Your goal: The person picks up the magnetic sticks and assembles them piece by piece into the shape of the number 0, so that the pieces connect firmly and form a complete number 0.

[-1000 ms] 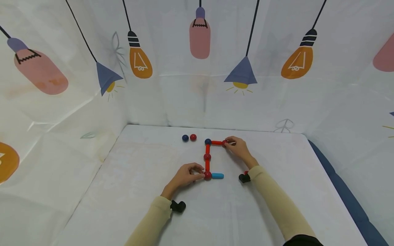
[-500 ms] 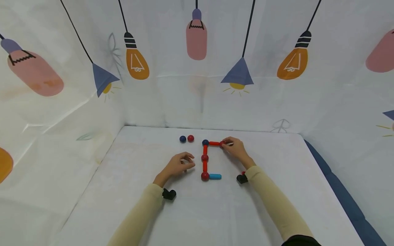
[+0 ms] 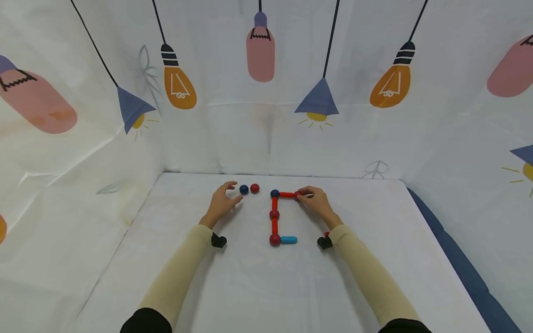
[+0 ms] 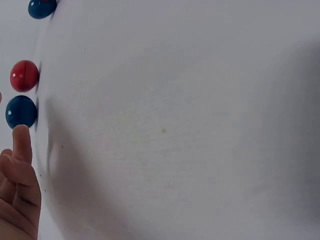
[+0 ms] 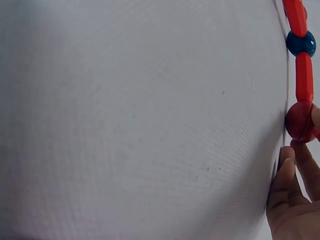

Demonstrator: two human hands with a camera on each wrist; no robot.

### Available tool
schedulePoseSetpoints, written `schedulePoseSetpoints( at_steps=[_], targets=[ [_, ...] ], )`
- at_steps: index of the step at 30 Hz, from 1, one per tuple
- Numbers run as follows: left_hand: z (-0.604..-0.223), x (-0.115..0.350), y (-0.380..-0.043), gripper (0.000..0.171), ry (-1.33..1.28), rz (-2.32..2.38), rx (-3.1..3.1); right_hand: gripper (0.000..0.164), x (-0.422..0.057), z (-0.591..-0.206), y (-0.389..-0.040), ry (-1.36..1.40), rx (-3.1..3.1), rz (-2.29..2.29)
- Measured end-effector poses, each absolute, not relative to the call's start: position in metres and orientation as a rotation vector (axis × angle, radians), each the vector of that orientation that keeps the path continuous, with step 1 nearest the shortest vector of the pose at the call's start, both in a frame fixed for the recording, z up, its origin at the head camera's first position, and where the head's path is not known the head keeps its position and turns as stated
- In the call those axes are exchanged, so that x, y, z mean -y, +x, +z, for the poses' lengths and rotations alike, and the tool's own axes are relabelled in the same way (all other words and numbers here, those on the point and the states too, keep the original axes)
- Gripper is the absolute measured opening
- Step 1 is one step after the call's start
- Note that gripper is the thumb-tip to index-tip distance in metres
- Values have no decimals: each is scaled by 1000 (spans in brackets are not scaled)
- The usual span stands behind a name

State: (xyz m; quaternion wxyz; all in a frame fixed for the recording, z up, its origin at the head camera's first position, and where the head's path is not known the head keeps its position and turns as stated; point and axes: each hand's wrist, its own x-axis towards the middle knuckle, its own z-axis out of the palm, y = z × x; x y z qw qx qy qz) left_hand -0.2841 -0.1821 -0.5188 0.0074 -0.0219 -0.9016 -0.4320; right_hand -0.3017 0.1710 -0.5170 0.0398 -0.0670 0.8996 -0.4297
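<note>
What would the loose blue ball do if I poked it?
The blue ball looks round and unattached, so it would probably roll. Its shiny surface may feel slippery. Pushed right, it might bump the red ball close beside it.

"Behind the white table (image 3: 250,286)?"
"White sheeting (image 3: 233,134), creased, printed with orange bulbs (image 3: 176,88), pink bulbs (image 3: 260,55) and blue lampshades (image 3: 318,98); wraps both sides too."
"And past the table's right edge?"
"Dark blue cloth (image 3: 461,262), slightly bulging."
</note>
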Motion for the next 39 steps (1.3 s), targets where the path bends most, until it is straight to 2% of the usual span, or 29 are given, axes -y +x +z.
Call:
schedulePoseSetpoints(
  at_steps=[4, 14, 24, 33, 39],
  targets=[
    [-522, 181, -293, 63, -13, -1389, 2831, 34, -173, -518, -302, -208, -2751, -1343],
    [-524, 172, -299, 58, 35, -1350, 2878, 33, -173, -519, -305, -220, -2737, -1373],
    [-520, 171, -306, 43, 54, -1276, 2932, 35, -174, -518, -305, -214, -2727, -1337],
    [-524, 171, -296, 43, -60, -1323, 2885, 35, -174, -515, -304, -216, -2718, -1351],
    [-522, 166, -283, 42, -46, -1373, 2835, 35, -175, -517, -305, -220, -2712, -1346]
  ],
)
